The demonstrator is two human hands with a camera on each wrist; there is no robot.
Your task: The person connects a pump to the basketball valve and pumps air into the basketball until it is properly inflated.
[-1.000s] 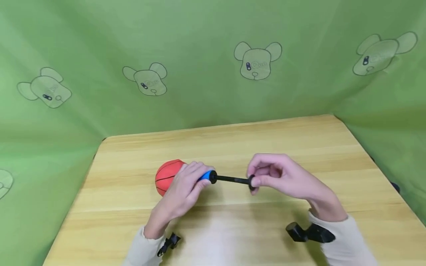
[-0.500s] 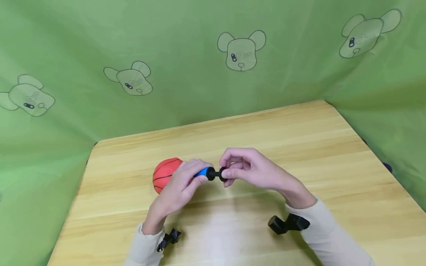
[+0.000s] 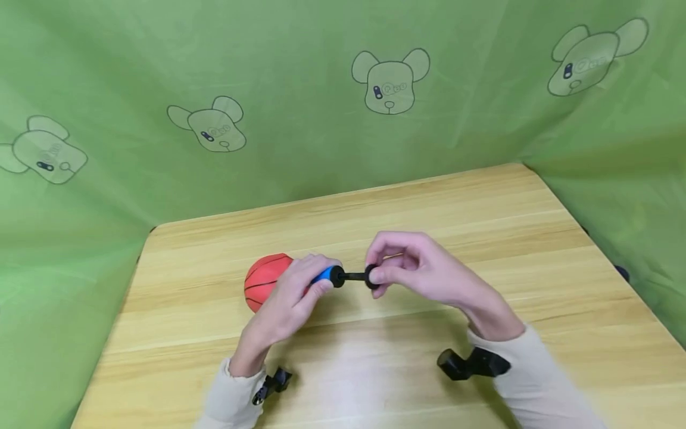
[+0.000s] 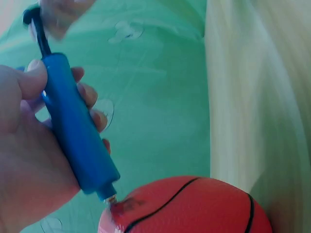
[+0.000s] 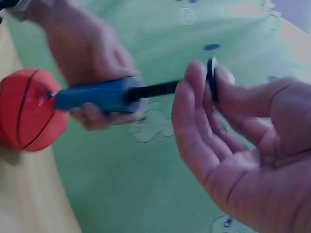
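Left hand (image 3: 292, 295) grips a blue hand pump (image 4: 80, 126) while the right hand (image 3: 415, 268) pinches its black plunger handle (image 3: 371, 276), the rod (image 3: 354, 276) partly drawn out, and the nozzle (image 4: 107, 191) meets a red basketball (image 3: 264, 280) at left on the wood-grain table (image 3: 482, 220), with green fabric (image 3: 300, 170) rising on the far side.

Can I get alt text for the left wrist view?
The left hand grips a blue pump, its nozzle at a black-lined red ball. The right hand, blurred at top, pinches the black handle. Green cloth hangs behind.

Pale wood-grain table (image 3: 370, 357), a black-lined red ball (image 3: 264, 281) on it
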